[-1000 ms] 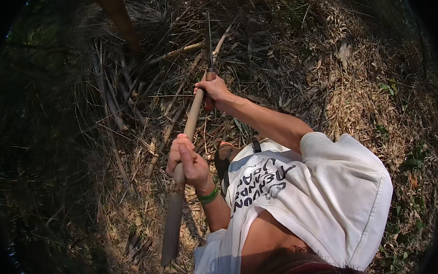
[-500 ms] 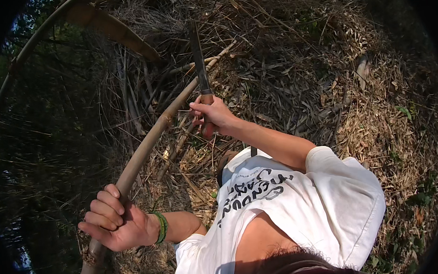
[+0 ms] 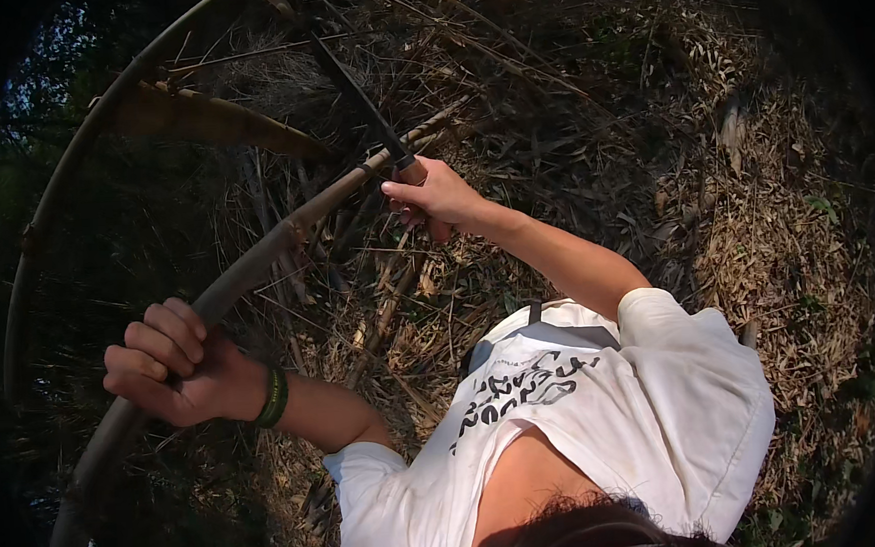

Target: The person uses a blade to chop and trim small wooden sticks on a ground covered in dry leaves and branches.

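A long tan bamboo pole (image 3: 256,261) slants from the lower left up toward the middle of the view. My left hand (image 3: 178,368) is wrapped round it near its lower-left part. To the right, my right hand (image 3: 435,195) grips a machete (image 3: 362,103) by its brown handle. The dark blade points up and to the left, passing over or beside the pole's far part; I cannot tell whether they touch.
A thin curved stalk (image 3: 79,145) arches along the far left. A thicker yellowish bamboo piece (image 3: 223,124) lies behind the pole. Dry leaves (image 3: 754,214) and twigs cover the ground, with dark foliage (image 3: 50,327) at the left.
My left hand has moved up and to the left with the bamboo pole. The machete has tilted further left, and my right hand has shifted slightly up and to the right.
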A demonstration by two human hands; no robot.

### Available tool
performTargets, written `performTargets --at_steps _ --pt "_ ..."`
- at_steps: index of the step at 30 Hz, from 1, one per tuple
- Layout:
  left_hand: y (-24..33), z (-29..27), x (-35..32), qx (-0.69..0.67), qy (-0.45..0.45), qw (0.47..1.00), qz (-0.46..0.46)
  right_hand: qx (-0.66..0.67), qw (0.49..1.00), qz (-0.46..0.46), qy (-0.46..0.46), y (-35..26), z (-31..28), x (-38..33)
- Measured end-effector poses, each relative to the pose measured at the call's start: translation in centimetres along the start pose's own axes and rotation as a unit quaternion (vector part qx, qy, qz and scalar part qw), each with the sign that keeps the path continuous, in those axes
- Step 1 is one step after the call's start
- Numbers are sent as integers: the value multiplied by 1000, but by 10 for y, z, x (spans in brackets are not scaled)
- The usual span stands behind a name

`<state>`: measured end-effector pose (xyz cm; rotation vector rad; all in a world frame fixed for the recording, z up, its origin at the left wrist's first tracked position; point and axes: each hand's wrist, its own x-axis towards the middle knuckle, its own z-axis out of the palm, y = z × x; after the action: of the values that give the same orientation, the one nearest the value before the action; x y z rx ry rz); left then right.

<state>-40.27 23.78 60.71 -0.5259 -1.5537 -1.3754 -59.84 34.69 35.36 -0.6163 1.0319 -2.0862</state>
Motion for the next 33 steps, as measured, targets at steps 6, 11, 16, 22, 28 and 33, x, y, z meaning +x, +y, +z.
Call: performTargets --at_steps 6,11,16,22,28,33 --pt "-69 15 86 65 142 987 -45 -533 813 66 224 38 -169 -62" --pt "-81 42 116 61 108 992 -39 -755 650 61 52 28 -217 -54" --pt "-82 58 104 79 141 987 -19 -769 637 -20 -53 5 -166 42" --pt "-77 53 106 -2 29 999 -33 -790 609 39 62 7 -217 102" --pt "-97 81 106 33 102 992 65 -757 651 54 -8 33 -217 111" --pt "-95 83 110 21 27 998 49 -836 546 37 27 -13 -234 123"
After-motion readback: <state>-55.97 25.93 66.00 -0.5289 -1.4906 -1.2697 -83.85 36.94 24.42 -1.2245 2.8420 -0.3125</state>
